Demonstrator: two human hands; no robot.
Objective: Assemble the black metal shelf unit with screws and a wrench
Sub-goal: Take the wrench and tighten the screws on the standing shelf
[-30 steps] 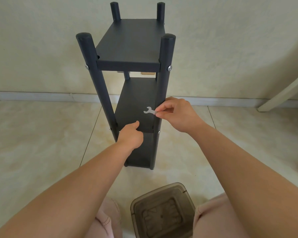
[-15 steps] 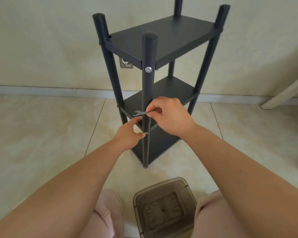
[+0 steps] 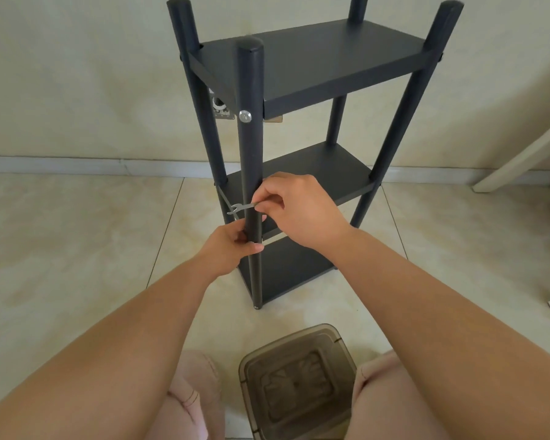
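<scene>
Pale floor tiles (image 3: 77, 249) by a cream wall, with the black shelf unit (image 3: 315, 58) standing upright on them. Left hand (image 3: 227, 249) wrapped round the front leg (image 3: 251, 154), likely to keep it from wobbling. Right hand (image 3: 299, 211) pinching the small wrench (image 3: 243, 207) in its fingers (image 3: 269, 203), open end poking past the leg, probably heading for a screw at the middle shelf.

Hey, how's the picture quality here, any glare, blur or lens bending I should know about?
Head view: soft, even daylight, only faint shadows on the floor. A small glint on the screw; no harsh glare. Wide-angle bending shows: the shelf posts splay outward and the forearms balloon at the bottom edge. Wrench and both hands, left, right, are reasonably sharp.
</scene>
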